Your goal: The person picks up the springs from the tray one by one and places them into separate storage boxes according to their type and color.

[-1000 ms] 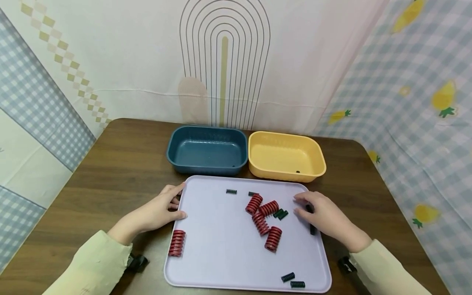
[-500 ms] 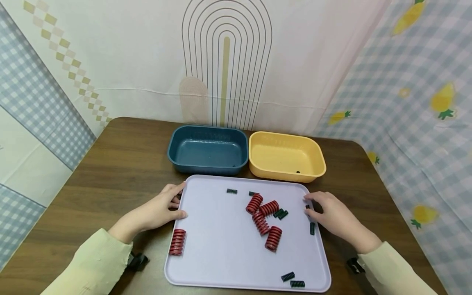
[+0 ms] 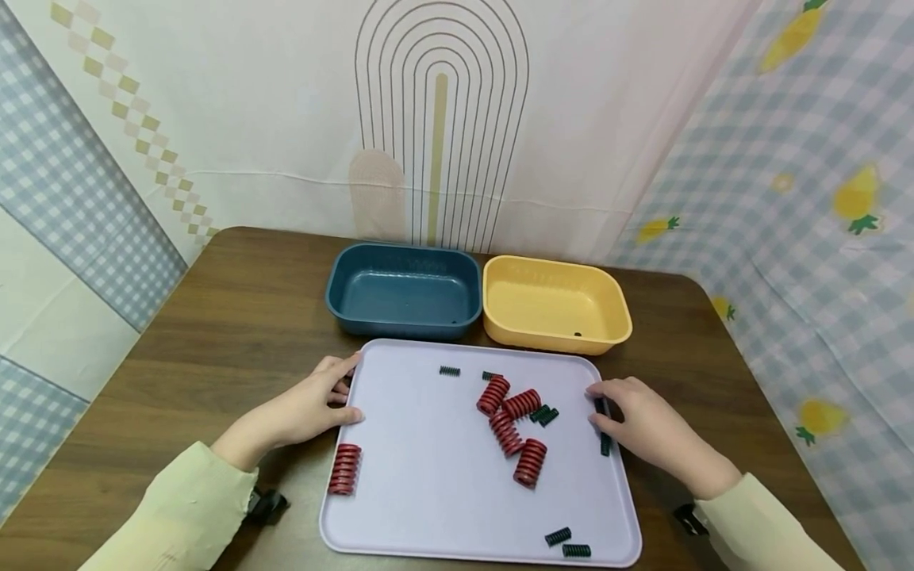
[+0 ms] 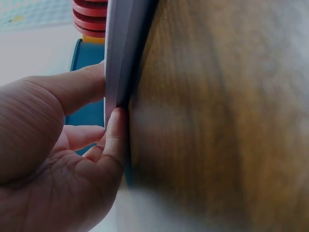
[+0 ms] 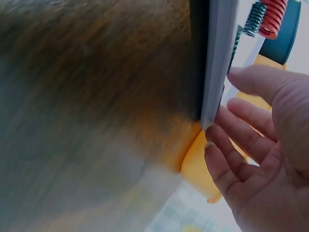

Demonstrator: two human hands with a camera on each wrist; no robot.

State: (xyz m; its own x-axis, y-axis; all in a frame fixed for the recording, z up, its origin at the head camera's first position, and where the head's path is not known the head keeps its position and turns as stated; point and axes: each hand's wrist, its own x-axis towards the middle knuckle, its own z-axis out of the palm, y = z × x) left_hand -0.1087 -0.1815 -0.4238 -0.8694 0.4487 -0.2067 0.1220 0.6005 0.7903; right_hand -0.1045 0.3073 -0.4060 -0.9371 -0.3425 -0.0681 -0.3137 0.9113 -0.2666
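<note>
The left hand (image 3: 300, 408) pinches the left rim of a pale lilac, round-cornered tray (image 3: 428, 492) between thumb and fingers, near a thick red coil spring (image 3: 344, 469). At the opposite rim, the right hand (image 3: 646, 424) has its thumb spread from its fingers beside a slim dark-green coil spring (image 3: 604, 446); whether it pinches anything cannot be told. The tray lies on a brown wood-grain table (image 3: 236, 317).

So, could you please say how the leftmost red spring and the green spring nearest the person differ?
The red spring is thicker and longer than the green spring. The red spring runs near to far, the green spring side to side. Both rest on the tray.
</note>
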